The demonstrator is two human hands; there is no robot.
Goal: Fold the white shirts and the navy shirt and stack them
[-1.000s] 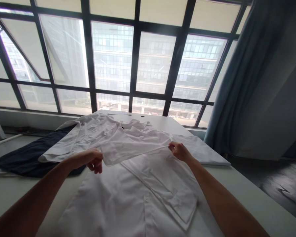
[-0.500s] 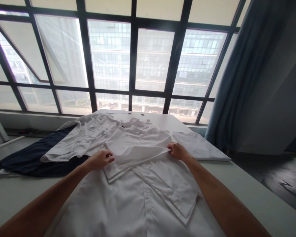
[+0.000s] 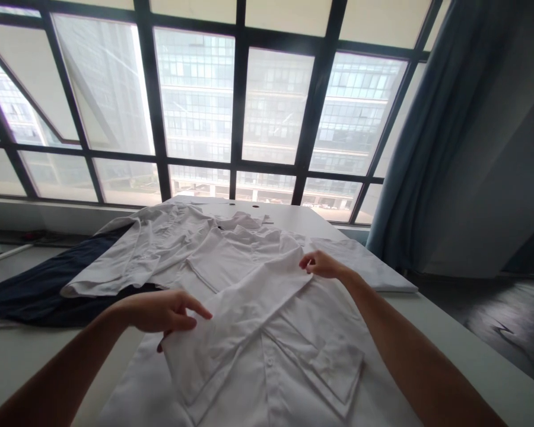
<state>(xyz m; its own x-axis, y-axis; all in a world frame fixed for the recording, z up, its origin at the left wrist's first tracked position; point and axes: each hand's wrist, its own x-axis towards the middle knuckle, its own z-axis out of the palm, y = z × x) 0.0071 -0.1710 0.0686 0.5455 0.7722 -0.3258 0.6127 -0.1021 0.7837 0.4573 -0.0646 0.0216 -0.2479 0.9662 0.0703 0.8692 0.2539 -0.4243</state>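
Note:
A white button-up shirt [image 3: 271, 367] lies spread on the table with its sleeves folded across the body. My left hand [image 3: 169, 314] is at the left edge of one sleeve [image 3: 222, 323], index finger stretched out and thumb apart from it over the cloth. Another fingertip shows below, beside the sleeve's edge. Farther off, my right hand [image 3: 323, 265] is closed, with its thumb and fingers pinching the cloth near the shirt's right shoulder. The other sleeve [image 3: 320, 356] slants down toward the lower right. Close to the collar, the cloth is slightly wrinkled.
More white garments [image 3: 160, 237] lie crumpled at the back left, over a dark navy garment [image 3: 40, 284]. Folded white cloth [image 3: 360, 267] lies along the right edge of the white table [image 3: 463, 350]. Large windows [image 3: 196, 95] stand behind, and a blue-grey curtain [image 3: 409, 178] hangs at right.
My left hand has moved down and left toward me, and its fingers are spread. The sleeve near it has shifted the same way and lies wider over the shirt front. The right hand has barely moved.

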